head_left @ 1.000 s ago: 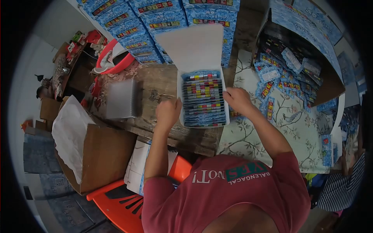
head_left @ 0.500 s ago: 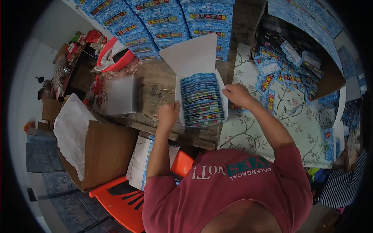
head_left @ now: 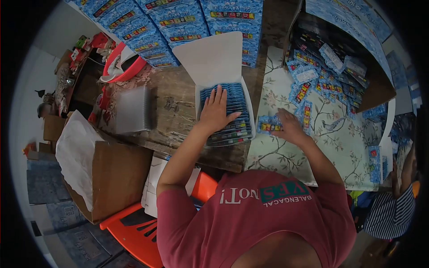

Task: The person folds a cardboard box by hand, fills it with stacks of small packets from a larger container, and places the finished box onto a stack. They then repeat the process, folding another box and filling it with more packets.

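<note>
An open white carton point(head_left: 253, 129) stands on the wooden table with its lid raised, filled with a row of blue sachets point(head_left: 232, 127) on edge. My left hand point(head_left: 215, 111) lies flat over the sachets, fingers spread. To the right of the carton, my right hand point(head_left: 291, 127) is at the end of a loose blue sachet point(head_left: 268, 126) on the flowered cloth. Its thumb and fingers are apart around that end; a firm grip is not visible. Another sachet point(head_left: 306, 115) lies just beyond this hand.
Blue printed cartons point(head_left: 178, 22) are stacked at the back. A tipped box point(head_left: 380, 96) spills many sachets at right. Clear plastic trays point(head_left: 134, 109) and a brown cardboard box point(head_left: 120, 174) are at left, near an orange chair point(head_left: 134, 236). Another person's striped clothing point(head_left: 389, 214) shows at lower right.
My left hand has moved from the carton's left side onto the sachets. My right hand has left the carton's right edge and moved to the loose sachet on the cloth.
</note>
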A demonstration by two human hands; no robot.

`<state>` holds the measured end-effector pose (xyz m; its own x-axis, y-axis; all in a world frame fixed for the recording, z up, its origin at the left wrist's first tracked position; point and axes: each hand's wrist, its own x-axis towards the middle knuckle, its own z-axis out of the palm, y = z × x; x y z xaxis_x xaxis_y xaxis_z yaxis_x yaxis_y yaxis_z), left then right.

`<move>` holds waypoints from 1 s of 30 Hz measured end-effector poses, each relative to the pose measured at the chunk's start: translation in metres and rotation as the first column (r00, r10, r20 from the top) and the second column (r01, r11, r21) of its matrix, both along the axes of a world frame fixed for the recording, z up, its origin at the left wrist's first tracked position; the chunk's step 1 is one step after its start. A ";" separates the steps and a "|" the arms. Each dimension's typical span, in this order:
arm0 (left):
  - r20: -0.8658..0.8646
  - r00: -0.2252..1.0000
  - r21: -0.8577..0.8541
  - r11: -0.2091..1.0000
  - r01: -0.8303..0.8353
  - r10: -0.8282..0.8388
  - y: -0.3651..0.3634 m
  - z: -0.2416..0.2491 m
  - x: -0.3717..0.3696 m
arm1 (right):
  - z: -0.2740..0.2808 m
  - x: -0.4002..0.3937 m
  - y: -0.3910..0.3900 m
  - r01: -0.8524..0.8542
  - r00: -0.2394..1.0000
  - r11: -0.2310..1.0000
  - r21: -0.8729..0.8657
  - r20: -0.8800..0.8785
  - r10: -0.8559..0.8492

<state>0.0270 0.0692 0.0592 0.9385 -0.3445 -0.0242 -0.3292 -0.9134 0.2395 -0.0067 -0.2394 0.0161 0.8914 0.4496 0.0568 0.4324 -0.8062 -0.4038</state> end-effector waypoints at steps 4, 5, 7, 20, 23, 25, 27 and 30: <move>-0.056 0.998 0.050 0.999 -0.002 0.004 -0.002 0.017 -0.004 | 0.019 -0.013 -0.005 0.171 0.956 0.985 0.010 -0.243 -0.163; -0.016 1.000 0.010 1.000 0.013 -0.013 -0.004 0.022 -0.013 | 0.020 -0.013 -0.007 0.169 0.955 0.986 0.010 -0.251 -0.161; 0.010 1.000 -0.028 0.999 0.028 -0.027 -0.009 0.018 -0.031 | 0.018 -0.014 -0.015 0.330 0.897 0.916 0.229 -0.377 -0.229; 0.037 0.995 -0.045 0.995 0.094 -0.092 -0.015 0.019 -0.100 | -0.006 -0.027 -0.034 0.232 0.956 0.932 0.279 -0.242 -0.166; -0.037 0.997 -0.148 0.987 0.064 -0.070 -0.017 0.023 -0.135 | -0.002 -0.029 -0.040 0.390 0.865 0.846 0.365 -0.459 -0.200; -0.059 0.996 -0.146 0.988 0.051 -0.060 -0.019 0.021 -0.149 | 0.006 -0.024 -0.045 0.405 0.849 0.778 0.480 -0.514 -0.124; 0.019 0.998 -0.148 0.987 0.057 -0.054 -0.020 0.016 -0.156 | 0.032 -0.020 -0.042 0.431 0.836 0.788 0.439 -0.523 -0.166; 0.062 0.998 -0.231 0.972 0.046 -0.032 -0.015 0.017 -0.157 | 0.079 -0.014 -0.020 0.456 0.873 0.585 0.671 -0.466 -0.145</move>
